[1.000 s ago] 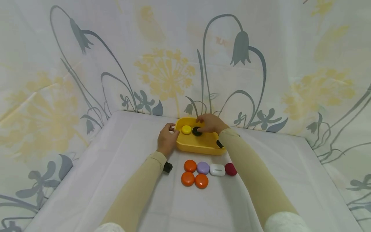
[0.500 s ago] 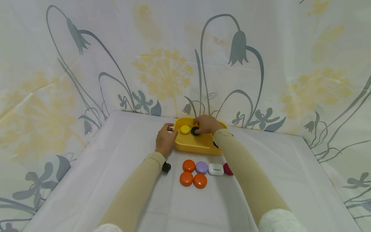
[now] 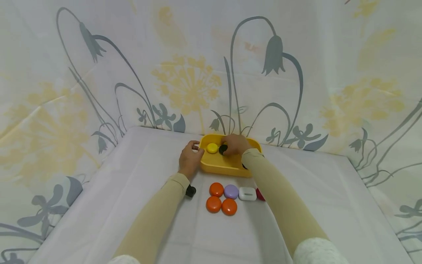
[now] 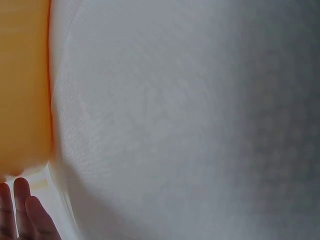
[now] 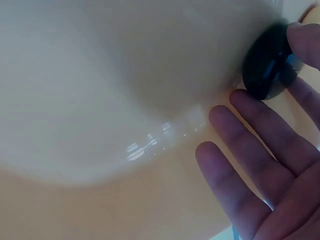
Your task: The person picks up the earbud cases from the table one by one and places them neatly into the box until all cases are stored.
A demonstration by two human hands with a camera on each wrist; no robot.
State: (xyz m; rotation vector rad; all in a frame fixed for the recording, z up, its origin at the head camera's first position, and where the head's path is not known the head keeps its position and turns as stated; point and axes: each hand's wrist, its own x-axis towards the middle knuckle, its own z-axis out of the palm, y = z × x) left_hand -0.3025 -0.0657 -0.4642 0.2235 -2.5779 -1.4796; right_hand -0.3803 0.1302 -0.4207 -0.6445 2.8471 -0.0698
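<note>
My right hand [image 3: 235,144] reaches into a yellow tray [image 3: 224,170] and pinches a glossy black rounded disc [image 3: 223,149] between thumb and forefinger. In the right wrist view the black disc [image 5: 267,62] stands tilted, while the other fingers are spread below it. A yellow disc [image 3: 212,148] lies in the tray just left of the black one. My left hand [image 3: 190,159] is at the tray's left end, thumb right at the rim. In the left wrist view its straight fingers [image 4: 22,205] show just below the tray's orange-looking wall [image 4: 25,90].
In front of the tray, on the white cloth [image 3: 158,154], lie several orange discs [image 3: 216,189], a lilac disc [image 3: 231,191], a white rounded piece [image 3: 247,193] and a dark red piece [image 3: 260,195] partly hidden by the right sleeve. A flower-patterned curtain [image 3: 211,73] hangs behind.
My right hand's fingers have drawn in closer around the black disc, inside the tray. The left hand has stayed at the tray's left end.
</note>
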